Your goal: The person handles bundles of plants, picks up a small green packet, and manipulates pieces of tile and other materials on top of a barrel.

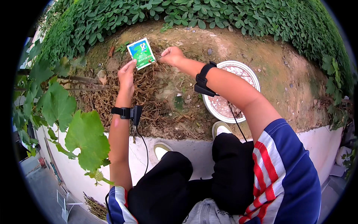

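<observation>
A flat green and blue packet (141,53) with a white border and printed writing is held out over the ground. My left hand (127,73) pinches its lower left corner between thumb and finger. Just off the packet's right edge is my right hand (172,56), its fingers curled together; whether it pinches something small cannot be made out. Beneath both hands lie dry brown plant stalks (145,92) on bare soil. Each wrist wears a black strap with a small device and a cable.
A round white tub (256,81) stands on the soil under my right forearm. Green leafy plants (201,12) border the far side. Grape leaves (88,140) hang at the left beside my forearm. My shoes are near the edge of a pale concrete ledge (195,149).
</observation>
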`<state>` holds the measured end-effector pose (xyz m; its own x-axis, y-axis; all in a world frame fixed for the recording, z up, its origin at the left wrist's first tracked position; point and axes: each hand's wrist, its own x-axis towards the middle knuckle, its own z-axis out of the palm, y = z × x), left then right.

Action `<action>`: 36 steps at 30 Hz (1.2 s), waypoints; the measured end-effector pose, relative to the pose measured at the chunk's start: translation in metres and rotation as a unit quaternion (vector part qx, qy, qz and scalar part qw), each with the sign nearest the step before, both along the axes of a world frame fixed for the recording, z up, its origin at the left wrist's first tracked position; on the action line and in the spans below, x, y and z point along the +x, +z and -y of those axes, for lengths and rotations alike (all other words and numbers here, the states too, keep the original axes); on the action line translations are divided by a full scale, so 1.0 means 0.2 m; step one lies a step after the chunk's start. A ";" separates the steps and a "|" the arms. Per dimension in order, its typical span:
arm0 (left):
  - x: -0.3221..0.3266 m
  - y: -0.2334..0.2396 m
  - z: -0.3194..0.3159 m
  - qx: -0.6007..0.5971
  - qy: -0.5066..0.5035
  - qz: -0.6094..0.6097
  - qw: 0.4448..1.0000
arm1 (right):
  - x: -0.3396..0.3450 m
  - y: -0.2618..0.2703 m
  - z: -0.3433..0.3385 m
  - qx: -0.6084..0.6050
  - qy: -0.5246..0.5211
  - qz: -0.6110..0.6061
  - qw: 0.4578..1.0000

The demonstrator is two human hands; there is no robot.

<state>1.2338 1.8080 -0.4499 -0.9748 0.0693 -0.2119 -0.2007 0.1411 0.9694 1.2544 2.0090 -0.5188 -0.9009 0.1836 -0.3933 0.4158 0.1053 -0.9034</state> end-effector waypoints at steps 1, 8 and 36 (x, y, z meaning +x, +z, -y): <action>0.00 0.00 -0.02 0.007 0.003 0.008 1.000 | 0.01 -0.01 -0.03 0.003 -0.004 -0.011 1.000; 0.04 0.00 -0.11 0.023 -0.096 -0.077 0.992 | 0.07 0.05 -0.07 -0.048 0.080 -0.126 0.988; 0.77 -0.44 -0.79 0.047 -0.472 0.144 0.869 | 0.15 0.86 -0.85 -0.246 -0.126 -0.211 0.938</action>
<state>1.3871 1.9663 -0.5373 -0.3823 0.8389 -0.3874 -0.2751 0.2970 0.9144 1.2839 2.1781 -0.3465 -0.9476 0.3022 -0.1040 -0.0346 -0.4205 -0.9066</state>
